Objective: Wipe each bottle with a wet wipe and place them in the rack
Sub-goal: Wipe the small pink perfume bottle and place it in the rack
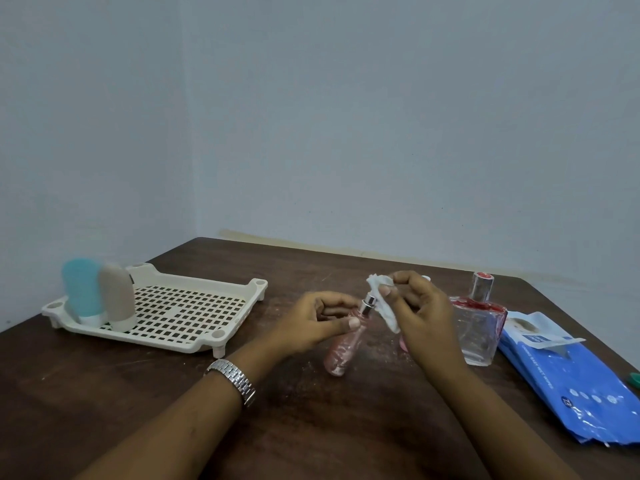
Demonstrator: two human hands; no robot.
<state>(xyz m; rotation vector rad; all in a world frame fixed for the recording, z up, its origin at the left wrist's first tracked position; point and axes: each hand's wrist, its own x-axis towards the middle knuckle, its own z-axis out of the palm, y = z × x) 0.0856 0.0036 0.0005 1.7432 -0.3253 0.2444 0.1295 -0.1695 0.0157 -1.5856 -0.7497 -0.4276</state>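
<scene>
Two bare forearms reach in from the bottom edge over a dark brown wooden table [311, 427], the left one wearing a metal-link wristwatch [232, 378]. The left hand [311, 325] is closed around the upper part of a slim pink spray bottle [343, 344], thumb pressed on its front just below the silver sprayer neck, fingers curled behind. The bottle's lower end hangs below and toward the camera from that grip; whether it touches the table cannot be told. Its long axis tilts, base near and to the left, sprayer tip up, away and slightly right. The right hand [420, 317] pinches a crumpled white wet wipe [382, 304] between thumb and fingertips, and the wipe drapes against the sprayer head and right side of the neck.

Just beyond the right hand, a clear rectangular glass bottle [479, 332] with red trim and a clear cap stands upright on the table. A small pink object shows partly behind the right wrist; what it is cannot be told. To the right lies a blue wet-wipe pack [571, 382], flat, its flap peeled open.

Farther left sits a cream perforated plastic rack [180, 313], with a blue squeeze bottle [81, 292] and a beige squeeze bottle [117, 299] standing cap-down, side by side, at its left end. Behind the table, pale blue-grey walls [381, 116] meet in a corner.
</scene>
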